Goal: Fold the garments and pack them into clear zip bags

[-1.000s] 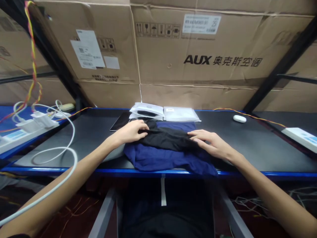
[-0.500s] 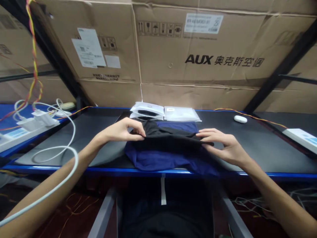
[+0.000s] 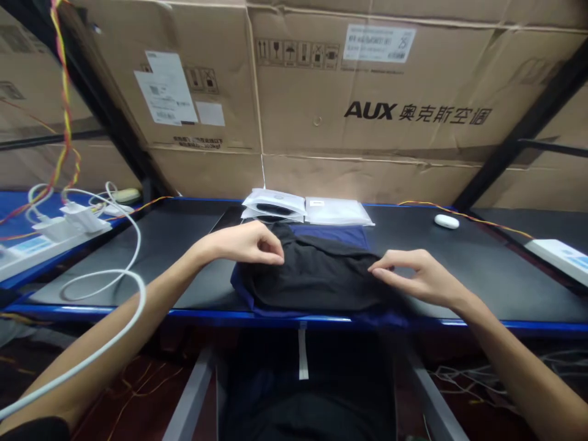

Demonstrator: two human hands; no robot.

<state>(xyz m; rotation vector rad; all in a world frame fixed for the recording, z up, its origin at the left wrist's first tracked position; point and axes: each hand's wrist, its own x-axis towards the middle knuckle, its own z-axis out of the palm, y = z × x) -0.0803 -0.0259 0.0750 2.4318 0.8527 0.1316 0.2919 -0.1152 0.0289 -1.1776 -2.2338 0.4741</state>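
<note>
A piece of black fabric (image 3: 316,282) lies spread over navy-blue fabric (image 3: 331,233) at the middle of the table's front edge. Whether the two belong to one garment I cannot tell. My left hand (image 3: 250,244) is closed in a pinch at the black fabric's upper left part. On the other side, my right hand (image 3: 416,274) pinches the black fabric at its right edge, thumb and forefinger together. Blue shows past the black at the left, at the back and along the front.
Behind the fabric lie translucent plastic pouches (image 3: 337,212). A white earbud case (image 3: 446,222) is at the right, near a power strip (image 3: 558,257). At the left are another power strip (image 3: 50,236) and a looping white cable (image 3: 138,245). A cardboard wall (image 3: 298,135) stands behind.
The raised black edge has come down toward me and now covers most of the blue fabric in front. My left hand has shifted slightly right; my right hand sits a little lower.
</note>
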